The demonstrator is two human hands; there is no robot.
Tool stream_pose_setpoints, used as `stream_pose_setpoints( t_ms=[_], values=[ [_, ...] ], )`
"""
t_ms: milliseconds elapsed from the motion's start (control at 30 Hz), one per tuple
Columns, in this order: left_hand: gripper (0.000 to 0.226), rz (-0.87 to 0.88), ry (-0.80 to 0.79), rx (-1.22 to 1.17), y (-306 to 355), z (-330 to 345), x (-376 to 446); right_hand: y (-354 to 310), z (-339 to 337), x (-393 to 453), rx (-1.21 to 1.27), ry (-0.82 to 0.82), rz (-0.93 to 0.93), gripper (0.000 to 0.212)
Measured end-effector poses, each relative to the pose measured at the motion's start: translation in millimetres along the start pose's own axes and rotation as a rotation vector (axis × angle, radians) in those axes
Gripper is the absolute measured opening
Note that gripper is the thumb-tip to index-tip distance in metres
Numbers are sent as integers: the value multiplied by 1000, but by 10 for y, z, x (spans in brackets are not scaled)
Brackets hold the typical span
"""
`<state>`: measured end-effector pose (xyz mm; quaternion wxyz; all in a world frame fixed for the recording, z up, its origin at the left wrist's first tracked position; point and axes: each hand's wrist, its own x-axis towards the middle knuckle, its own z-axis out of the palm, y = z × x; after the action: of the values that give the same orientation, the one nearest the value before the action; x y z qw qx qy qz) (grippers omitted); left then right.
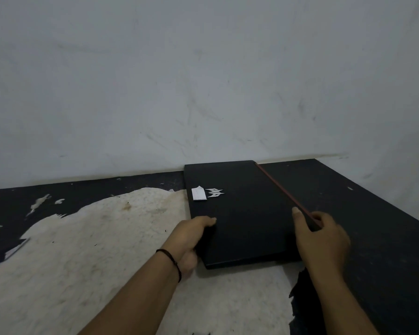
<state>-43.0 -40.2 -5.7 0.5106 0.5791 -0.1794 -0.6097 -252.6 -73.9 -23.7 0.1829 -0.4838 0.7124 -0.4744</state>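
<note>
**While both hands hold the closed laptop**

Because the laptop [247, 213] lies flat on the counter [385, 238] with its long axis running away toward the wall [203, 81], both grips sit at its near end. Left hand [191, 240] clasps the left edge, thumb on the lid. Right hand [322, 240] curls over the red-trimmed right edge. Neither is nearer. Likely any lift starts here, with the far end unsupported.
</note>
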Motion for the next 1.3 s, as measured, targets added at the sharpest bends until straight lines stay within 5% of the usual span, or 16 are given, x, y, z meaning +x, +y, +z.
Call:
stream_pose_setpoints(
  t_ms=[367, 633, 733, 867, 1133, 1300],
  values=[
    [23, 25, -128, -132, -92, -43, -110, -59, -121, -72, 84, 89, 12, 54],
    [35, 69, -162, -255, -96, 6, -298, -198, -279, -292, 488, 49, 296, 104],
    [37, 69, -169, -304, -94, 46, -360, -236, -279, -578, 691, -31, 374, 86],
    [29, 78, -168, -353, -150, 108, -412, -367, -144, -964, 844, -375, 396, 58],
    [16, 80, -275, -253, -204, 59, -524, -484, -269, -977, 957, -501, 413, 36],
    [49, 46, -199, -207, -77, -264, -305, -515, -481, -858, 914, -563, 341, 18]
  ],
)
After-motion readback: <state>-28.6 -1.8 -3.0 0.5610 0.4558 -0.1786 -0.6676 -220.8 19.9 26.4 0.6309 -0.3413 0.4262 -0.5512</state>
